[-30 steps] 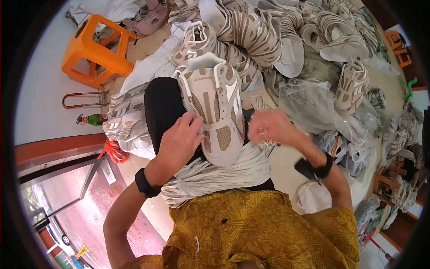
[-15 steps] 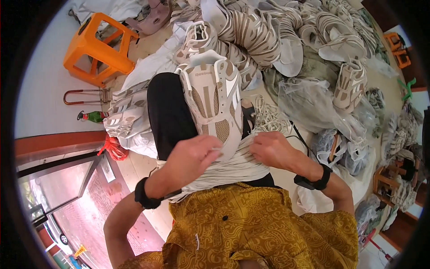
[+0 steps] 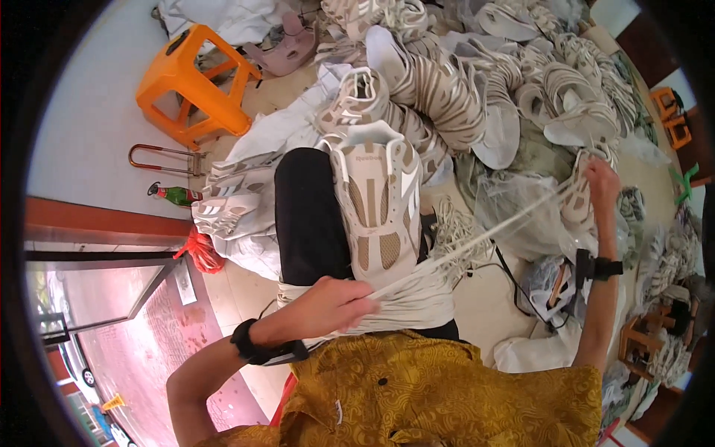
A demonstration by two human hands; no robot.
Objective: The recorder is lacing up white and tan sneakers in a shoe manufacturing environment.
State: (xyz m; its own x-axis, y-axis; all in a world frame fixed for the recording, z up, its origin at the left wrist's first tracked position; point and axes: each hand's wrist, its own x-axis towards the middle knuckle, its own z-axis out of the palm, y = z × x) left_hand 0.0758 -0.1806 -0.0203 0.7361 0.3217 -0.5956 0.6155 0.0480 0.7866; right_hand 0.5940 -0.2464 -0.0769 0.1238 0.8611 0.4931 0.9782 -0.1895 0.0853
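Observation:
A pale shoelace [image 3: 497, 229] is drawn out in a slanting line between my two hands, partly blurred. My left hand [image 3: 344, 304] is closed on its lower end, near the toe of a beige and white sneaker upper [image 3: 370, 257]. Raised far out to the right, my right hand [image 3: 602, 182] grips the other end. The upper lies on my lap beside my black-clad knee [image 3: 309, 216], its tongue away from me and no lace visible in its eyelets. Across my thighs spreads a thick bundle of pale laces [image 3: 413, 307], just below the toe.
More loose laces [image 3: 458, 231] hang in a tangle right of the upper. Beyond it lie long stacks of nested sneaker uppers [image 3: 447, 97]. An orange stool [image 3: 197, 86] and a green bottle [image 3: 177, 195] stand left; clear plastic bags [image 3: 514, 201] lie right.
My right hand has swung up and far to the right, pulling a lace out taut. My left hand has dropped slightly off the toe. The whole view has shifted a little.

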